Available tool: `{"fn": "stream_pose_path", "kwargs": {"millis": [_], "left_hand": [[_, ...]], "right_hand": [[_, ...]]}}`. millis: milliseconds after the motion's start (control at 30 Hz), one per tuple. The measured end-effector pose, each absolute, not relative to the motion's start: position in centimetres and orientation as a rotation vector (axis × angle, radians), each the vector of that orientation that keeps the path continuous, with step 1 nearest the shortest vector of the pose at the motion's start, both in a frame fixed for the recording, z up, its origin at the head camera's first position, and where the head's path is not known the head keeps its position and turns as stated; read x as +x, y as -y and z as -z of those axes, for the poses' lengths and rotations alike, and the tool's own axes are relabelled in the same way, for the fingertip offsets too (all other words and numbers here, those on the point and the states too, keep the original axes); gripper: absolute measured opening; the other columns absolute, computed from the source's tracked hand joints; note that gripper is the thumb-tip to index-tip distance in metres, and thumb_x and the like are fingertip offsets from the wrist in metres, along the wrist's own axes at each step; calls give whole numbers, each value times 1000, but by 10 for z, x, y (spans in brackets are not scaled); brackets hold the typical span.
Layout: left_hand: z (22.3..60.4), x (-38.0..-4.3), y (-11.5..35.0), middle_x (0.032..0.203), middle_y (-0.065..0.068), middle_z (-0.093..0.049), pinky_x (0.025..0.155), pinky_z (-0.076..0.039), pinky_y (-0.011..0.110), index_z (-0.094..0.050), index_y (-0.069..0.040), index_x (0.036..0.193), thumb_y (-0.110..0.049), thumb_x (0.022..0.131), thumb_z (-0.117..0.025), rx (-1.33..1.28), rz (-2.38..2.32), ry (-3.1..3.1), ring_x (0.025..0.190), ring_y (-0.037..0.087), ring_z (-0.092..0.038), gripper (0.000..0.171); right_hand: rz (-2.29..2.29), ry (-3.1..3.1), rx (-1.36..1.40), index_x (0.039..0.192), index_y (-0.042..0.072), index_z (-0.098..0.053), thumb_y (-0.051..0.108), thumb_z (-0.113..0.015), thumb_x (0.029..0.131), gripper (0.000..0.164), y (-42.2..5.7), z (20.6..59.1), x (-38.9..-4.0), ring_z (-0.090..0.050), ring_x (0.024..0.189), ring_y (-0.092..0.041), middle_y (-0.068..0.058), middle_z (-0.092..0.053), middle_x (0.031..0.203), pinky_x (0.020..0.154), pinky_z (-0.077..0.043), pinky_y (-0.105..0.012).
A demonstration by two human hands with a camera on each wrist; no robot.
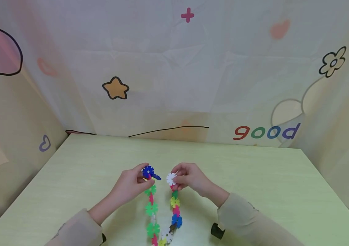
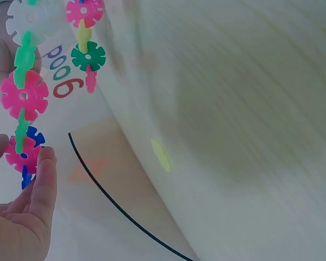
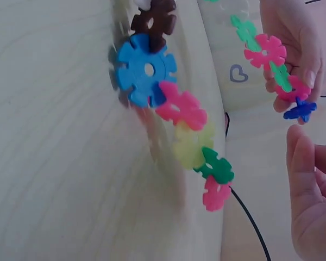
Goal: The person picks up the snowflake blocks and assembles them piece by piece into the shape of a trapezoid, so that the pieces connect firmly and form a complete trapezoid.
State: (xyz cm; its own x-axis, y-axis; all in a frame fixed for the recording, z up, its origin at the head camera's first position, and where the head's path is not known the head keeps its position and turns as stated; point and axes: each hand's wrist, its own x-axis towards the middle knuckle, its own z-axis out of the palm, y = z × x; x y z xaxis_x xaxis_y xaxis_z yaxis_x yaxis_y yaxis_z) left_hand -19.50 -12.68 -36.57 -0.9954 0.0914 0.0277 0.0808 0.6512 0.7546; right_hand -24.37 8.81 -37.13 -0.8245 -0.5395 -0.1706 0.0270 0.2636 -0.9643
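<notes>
A chain of slotted snowflake discs in many colours hangs in a loop between both hands. My left hand (image 1: 128,182) pinches one end, where a dark blue disc (image 1: 148,171) and a smaller blue piece stick out beside a pink disc (image 2: 24,155). From there the left strand runs down through green discs (image 1: 151,208) and pink ones. My right hand (image 1: 193,177) pinches a white disc (image 1: 171,178) at the other end. Below it follow pink, green, yellow, pink, blue (image 3: 146,69) and brown discs (image 3: 154,24). The two ends are a short gap apart. The loop's bottom runs out of the head view.
A pale wooden table (image 1: 239,171) lies under the hands. Behind it and at both sides hangs a printed cloth (image 1: 162,68) with a star and the word "good". A black wrist device (image 1: 217,231) sits by the right sleeve (image 1: 248,218).
</notes>
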Motion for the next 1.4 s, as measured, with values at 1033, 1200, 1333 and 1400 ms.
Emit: {"fn": "stream_pose_path", "kwargs": {"millis": [1033, 1200, 1333, 1400], "left_hand": [[367, -192, 109, 77, 1, -66, 55, -47, 14, -53, -2, 120, -19, 76, -68, 296, -1401, -2868, 65, 7, -60, 49], [370, -193, 108, 75, -2, -65, 55, -47, 15, -57, -9, 109, -17, 77, -68, 356, -1409, -2866, 63, 5, -59, 35], [369, -191, 105, 74, -2, -65, 55, -47, 14, -58, -9, 108, -17, 77, -68, 402, -1406, -2889, 62, 4, -59, 34], [367, -190, 104, 73, -2, -65, 55, -47, 13, -57, -8, 109, -18, 76, -68, 413, -1393, -2904, 62, 5, -59, 36]], "right_hand": [[1824, -1907, -244, 102, -6, -47, -1, -51, 86, 18, -80, 373, -232, -63, 58, -11, -2, -60, 69, 58, -50, -21], [1846, -1899, -221, 100, -6, -47, -2, -51, 85, 16, -80, 372, -230, -63, 57, -11, -1, -59, 68, 57, -50, -20], [1867, -1879, -223, 99, -7, -47, -3, -51, 85, 15, -80, 373, -229, -63, 56, -12, -1, -59, 66, 56, -50, -19], [1874, -1870, -220, 99, -6, -47, -3, -50, 85, 14, -81, 374, -228, -64, 57, -12, 0, -59, 67, 56, -50, -19]]}}
